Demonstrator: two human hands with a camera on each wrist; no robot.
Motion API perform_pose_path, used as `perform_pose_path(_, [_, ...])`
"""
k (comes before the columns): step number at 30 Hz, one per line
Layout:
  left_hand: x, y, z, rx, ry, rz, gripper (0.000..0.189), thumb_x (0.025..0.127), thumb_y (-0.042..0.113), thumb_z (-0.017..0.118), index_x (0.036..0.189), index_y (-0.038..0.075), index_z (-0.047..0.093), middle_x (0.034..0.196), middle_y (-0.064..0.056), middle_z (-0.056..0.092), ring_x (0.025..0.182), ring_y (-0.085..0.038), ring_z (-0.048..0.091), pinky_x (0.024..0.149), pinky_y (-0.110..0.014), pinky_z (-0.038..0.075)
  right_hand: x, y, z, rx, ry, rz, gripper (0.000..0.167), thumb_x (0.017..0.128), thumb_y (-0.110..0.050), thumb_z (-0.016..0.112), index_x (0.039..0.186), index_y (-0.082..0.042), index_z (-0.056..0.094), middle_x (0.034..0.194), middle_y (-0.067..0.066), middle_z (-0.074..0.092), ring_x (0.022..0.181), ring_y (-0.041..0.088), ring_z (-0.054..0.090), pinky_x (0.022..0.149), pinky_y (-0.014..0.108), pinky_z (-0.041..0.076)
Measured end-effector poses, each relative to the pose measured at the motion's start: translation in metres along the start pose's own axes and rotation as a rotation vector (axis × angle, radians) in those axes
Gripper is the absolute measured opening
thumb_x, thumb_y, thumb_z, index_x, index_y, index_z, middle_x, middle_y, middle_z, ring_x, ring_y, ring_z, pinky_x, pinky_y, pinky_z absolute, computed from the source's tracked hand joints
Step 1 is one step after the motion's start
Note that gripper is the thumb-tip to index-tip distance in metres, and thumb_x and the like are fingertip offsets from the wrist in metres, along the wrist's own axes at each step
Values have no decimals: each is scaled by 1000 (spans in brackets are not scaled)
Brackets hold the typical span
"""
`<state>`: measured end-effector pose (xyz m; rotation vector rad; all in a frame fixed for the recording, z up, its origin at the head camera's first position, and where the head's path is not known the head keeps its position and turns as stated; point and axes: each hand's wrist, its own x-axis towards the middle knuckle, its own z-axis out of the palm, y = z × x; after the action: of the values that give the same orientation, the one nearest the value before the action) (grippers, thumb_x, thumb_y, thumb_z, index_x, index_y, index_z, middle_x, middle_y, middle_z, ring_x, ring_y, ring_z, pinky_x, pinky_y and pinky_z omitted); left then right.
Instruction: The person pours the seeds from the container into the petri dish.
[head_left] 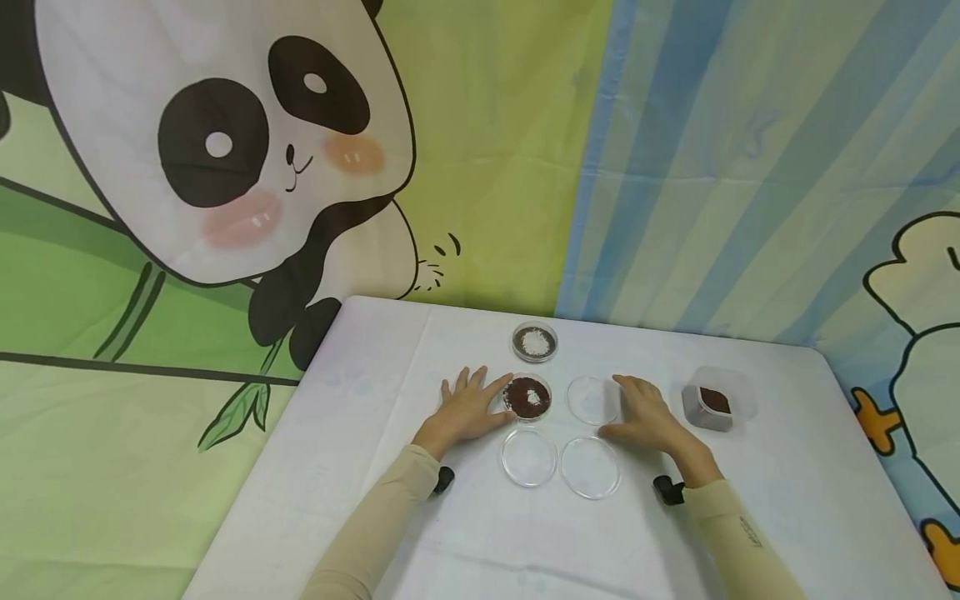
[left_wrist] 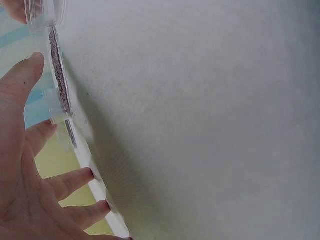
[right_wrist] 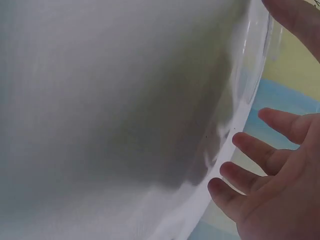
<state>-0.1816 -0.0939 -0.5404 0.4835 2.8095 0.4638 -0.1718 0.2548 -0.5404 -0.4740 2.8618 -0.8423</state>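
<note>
My left hand [head_left: 467, 412] lies with fingers spread at the left side of a petri dish [head_left: 517, 408] holding dark brown granules and a small white patch. Its thumb and index finger reach along the dish rim; in the left wrist view the fingers [left_wrist: 67, 184] look fairly straight. On the other side, my right hand [head_left: 647, 417] is beside an empty clear petri dish [head_left: 591, 402], thumb and index finger near its right edge. The right wrist view shows these fingers [right_wrist: 255, 150] spread, holding nothing. Whether either hand touches its dish I cannot tell.
Two clear round dishes or lids, left [head_left: 528, 458] and right [head_left: 590, 468], lie in front. Behind stands another petri dish [head_left: 535, 342] with dark and white contents. A clear tub [head_left: 707, 408] of brown granules stands right, on the white table [head_left: 810, 500].
</note>
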Motion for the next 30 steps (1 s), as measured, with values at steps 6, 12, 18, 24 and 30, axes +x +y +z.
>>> perform_pose_path(6, [0,0,2,0,5,7,75,93,67,54,158,41,28,163,-17,22,147,-48,11,108,-74,9,9,0,7,-82,-4,36,100,72,-43,88,143,9,41,144,37,35,133,60,28,101,74,28])
perform_pose_path(12, [0,0,2,-5,5,8,75,93,68,53,158,41,29,163,-17,22,147,-48,11,108,-74,9,11,1,10,-107,15,13,93,71,-43,88,137,9,48,143,37,37,131,60,31,98,75,30])
perform_pose_path(18, [0,-1,1,-4,1,8,75,93,68,53,158,41,28,163,-17,21,147,-48,11,108,-74,9,11,0,11,-66,15,13,92,73,-42,87,139,6,47,143,36,38,131,59,32,99,75,29])
perform_pose_path(24, [0,-1,0,-11,1,9,75,93,67,53,158,40,28,163,-18,21,147,-49,10,108,-75,8,12,-6,9,12,15,4,92,73,-41,87,142,3,45,145,33,38,133,56,30,100,75,26])
perform_pose_path(30, [0,-1,0,-15,8,15,74,93,66,54,158,39,30,162,-19,22,147,-49,11,108,-75,9,13,-14,9,43,24,-19,94,72,-40,89,142,2,44,145,32,39,132,56,30,99,76,26])
